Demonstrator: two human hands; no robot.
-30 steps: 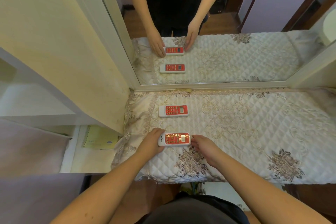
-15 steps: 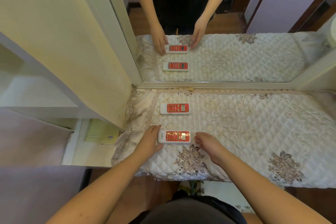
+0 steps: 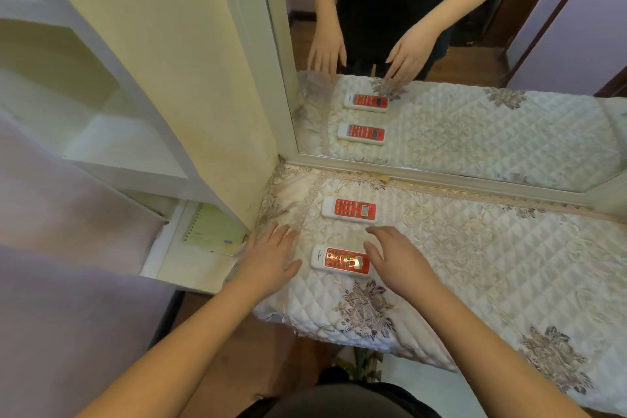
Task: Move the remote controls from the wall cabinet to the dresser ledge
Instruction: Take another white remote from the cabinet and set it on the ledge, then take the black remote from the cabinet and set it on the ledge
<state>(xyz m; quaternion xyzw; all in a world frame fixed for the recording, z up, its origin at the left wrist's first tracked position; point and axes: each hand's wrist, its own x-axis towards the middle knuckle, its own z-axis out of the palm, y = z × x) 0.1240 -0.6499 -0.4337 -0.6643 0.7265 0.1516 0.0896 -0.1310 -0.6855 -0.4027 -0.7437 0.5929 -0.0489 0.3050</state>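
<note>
Hands spread flat and empty, left hand (image 3: pixel 271 256) and right hand (image 3: pixel 395 256) flanking near remote (image 3: pixel 341 261), far remote (image 3: pixel 349 209) toward mirror edge, both on quilted dresser ledge (image 3: pixel 475 265).

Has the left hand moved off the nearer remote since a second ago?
Yes. The left hand has let go and slid left, away from the nearer remote, which lies flat on the quilted cover.

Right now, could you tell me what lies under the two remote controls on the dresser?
Both the near remote and the far remote lie flat on a quilted cream cloth with floral embroidery. The cloth covers the ledge completely, so the dresser surface beneath cannot be seen.
</note>
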